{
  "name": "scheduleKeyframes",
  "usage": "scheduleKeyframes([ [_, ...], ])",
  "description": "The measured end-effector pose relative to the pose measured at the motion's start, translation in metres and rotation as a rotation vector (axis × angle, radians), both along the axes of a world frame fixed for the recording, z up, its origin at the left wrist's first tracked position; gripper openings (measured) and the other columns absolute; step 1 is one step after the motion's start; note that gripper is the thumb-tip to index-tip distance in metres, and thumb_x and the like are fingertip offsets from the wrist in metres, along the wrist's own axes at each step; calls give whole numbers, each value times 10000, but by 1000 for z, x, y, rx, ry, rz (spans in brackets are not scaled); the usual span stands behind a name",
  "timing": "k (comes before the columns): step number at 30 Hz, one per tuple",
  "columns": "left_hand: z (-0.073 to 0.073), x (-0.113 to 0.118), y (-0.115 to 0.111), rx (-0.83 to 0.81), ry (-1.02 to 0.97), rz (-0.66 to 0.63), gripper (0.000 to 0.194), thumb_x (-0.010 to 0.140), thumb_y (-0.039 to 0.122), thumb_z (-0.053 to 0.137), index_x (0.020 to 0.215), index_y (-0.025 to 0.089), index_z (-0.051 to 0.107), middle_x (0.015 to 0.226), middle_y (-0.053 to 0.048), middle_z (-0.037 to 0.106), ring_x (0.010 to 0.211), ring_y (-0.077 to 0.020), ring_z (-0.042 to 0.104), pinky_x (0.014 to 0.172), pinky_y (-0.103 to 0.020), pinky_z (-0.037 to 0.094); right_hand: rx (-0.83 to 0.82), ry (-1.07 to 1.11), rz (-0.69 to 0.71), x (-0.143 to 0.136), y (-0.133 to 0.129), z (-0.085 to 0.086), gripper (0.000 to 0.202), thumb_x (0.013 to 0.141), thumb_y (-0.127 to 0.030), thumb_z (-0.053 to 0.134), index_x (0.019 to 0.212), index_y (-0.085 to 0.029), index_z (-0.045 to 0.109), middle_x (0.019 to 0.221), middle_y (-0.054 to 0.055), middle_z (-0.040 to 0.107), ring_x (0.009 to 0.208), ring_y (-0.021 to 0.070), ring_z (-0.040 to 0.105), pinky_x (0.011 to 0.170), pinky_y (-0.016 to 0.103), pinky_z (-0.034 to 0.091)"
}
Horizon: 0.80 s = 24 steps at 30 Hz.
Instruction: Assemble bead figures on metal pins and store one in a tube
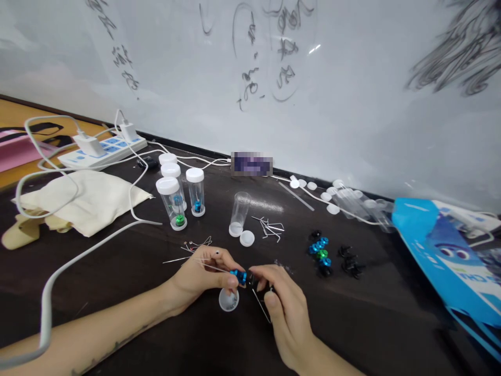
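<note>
Between its thumb and fingers, my left hand (pixel 214 271) pinches a small blue metal part (pixel 239 277). A thin rod (pixel 215 268) runs from that part back across the palm. My right hand (pixel 284 308) is closed at a small black piece (pixel 250 280) that meets the blue part's right end. Below its fingertips hangs a thin bent metal rod, like a hex key (pixel 261 306); whether the fingers grip it is unclear. Just under my left fingertips stands a white cap (pixel 228 301) with tiny pieces in it. Thin wires with small ends (pixel 195 245) lie beyond my left hand.
Capped clear tubes (pixel 171 201) stand at the left, near an uncapped tube (pixel 240 211) and hex keys (pixel 269 228). Blue, green and black parts (pixel 321 254) lie right. White caps (pixel 332 209), a blue bag (pixel 426 250), cloth (pixel 90 196), cable (pixel 49 292) and power strip (pixel 113 149) surround them.
</note>
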<state>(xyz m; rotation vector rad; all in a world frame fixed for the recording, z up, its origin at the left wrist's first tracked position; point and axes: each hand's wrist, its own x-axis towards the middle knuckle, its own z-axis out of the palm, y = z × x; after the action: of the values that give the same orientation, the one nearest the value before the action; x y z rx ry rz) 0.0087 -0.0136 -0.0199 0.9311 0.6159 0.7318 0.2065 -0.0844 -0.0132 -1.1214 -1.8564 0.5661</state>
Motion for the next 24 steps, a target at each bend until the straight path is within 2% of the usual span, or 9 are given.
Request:
scheduleKeyframes([
  [3, -1, 0, 0, 12, 0, 7, 189, 644, 210, 853, 758, 110, 741, 652, -63, 729, 527, -123, 643, 527, -204, 509, 11, 16, 12, 0, -1, -1, 344, 1020, -399, 326, 1214, -228, 554, 921, 59, 600, 844, 214, 577, 780, 371, 446],
  [14, -2, -1, 0, 23, -9, 0, 174, 660, 204, 843, 764, 114, 738, 654, -60, 729, 527, -120, 641, 529, -202, 510, 11, 17, 26, 1, 1, 0, 346, 1023, -390, 323, 1180, -221, 581, 895, 60, 607, 836, 215, 576, 750, 367, 441],
  [19, 1, 1, 0, 23, 4, 3, 187, 649, 219, 849, 753, 109, 740, 673, -68, 730, 531, -122, 637, 531, -207, 511, 11, 2, -8, 1, 0, -1, 359, 1023, -403, 321, 1270, -235, 520, 917, 55, 600, 835, 207, 577, 827, 399, 433],
  [24, 2, 0, 0, 25, 5, 10, 187, 644, 216, 851, 749, 115, 733, 672, -60, 726, 540, -123, 635, 539, -210, 505, 22, -4, 22, -1, -1, 1, 362, 1022, -396, 314, 1217, -219, 562, 903, 68, 603, 832, 217, 578, 764, 376, 452],
])
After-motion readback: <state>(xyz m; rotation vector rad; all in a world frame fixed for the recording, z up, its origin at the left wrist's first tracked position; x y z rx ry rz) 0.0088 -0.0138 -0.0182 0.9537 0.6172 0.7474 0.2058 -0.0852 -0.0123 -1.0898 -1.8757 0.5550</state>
